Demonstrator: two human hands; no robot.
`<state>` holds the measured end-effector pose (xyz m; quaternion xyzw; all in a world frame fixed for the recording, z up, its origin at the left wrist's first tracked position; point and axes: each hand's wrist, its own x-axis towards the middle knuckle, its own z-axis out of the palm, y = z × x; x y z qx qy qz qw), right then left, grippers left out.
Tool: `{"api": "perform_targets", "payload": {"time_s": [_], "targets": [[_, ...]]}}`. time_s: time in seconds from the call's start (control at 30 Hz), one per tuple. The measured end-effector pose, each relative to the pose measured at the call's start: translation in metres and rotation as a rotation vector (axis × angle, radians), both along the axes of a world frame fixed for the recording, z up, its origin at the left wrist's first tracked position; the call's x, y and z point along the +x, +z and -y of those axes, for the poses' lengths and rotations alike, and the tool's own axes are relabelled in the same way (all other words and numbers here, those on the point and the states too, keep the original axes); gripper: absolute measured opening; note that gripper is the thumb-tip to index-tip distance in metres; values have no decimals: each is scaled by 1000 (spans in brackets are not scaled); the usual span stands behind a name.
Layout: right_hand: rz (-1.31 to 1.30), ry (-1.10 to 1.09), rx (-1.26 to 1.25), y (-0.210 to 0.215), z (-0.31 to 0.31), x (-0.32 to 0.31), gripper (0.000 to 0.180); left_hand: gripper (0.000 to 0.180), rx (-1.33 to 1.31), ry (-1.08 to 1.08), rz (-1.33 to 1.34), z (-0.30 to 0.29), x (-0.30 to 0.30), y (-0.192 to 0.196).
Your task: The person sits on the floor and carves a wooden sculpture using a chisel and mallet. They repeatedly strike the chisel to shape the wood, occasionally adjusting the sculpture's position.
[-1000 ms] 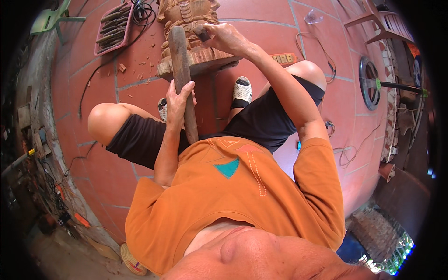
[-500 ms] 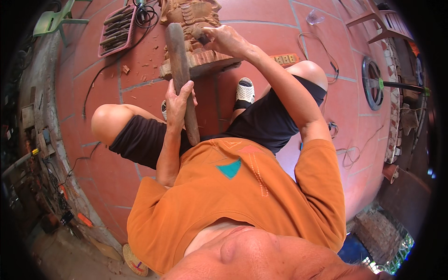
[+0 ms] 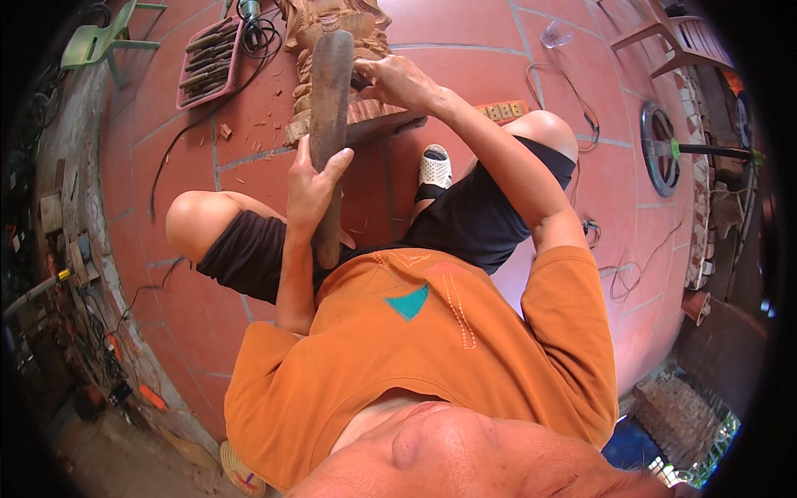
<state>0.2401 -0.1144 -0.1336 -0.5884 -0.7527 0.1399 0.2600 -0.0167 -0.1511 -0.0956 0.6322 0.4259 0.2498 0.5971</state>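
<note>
My left hand (image 3: 313,189) grips the handle of a long dark wooden mallet (image 3: 330,100), whose head points away from me toward a carved wooden block (image 3: 332,25). Against that carving my right hand (image 3: 397,79) is closed around a chisel (image 3: 359,83), mostly hidden by the fingers. The carving rests on a low wooden stand (image 3: 365,129) between my knees. My orange shirt fills the lower middle of the view.
A red tray of chisels (image 3: 207,60) lies on the tiled floor at the upper left, with a black cable (image 3: 178,141) and wood chips around it. A green plastic chair (image 3: 104,37) stands far left. A power strip (image 3: 502,110), a wooden chair (image 3: 672,37) and a round metal wheel (image 3: 660,149) lie to the right.
The mallet head has swung up and forward toward the carving, with my left hand still on its handle. My right hand stays at the carving with the chisel.
</note>
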Motion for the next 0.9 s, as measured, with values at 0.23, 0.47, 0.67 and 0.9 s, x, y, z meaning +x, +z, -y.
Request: {"api": "perform_targets", "payload": {"time_s": [0.23,0.47,0.67,0.9], "targets": [[3,-15,-29,8,3,-5,36,35,141,262,331,4,-1,22],[6,3,0,0,-1,-2,36,30,60,33,91,-6,2,-9],[-82,-189,3,-7,-5,26,38,28,-144,128,184,-6,-3,-9],[-167,-138,-41,5,8,13,39,29,-151,161,240,-8,-6,-9]]}}
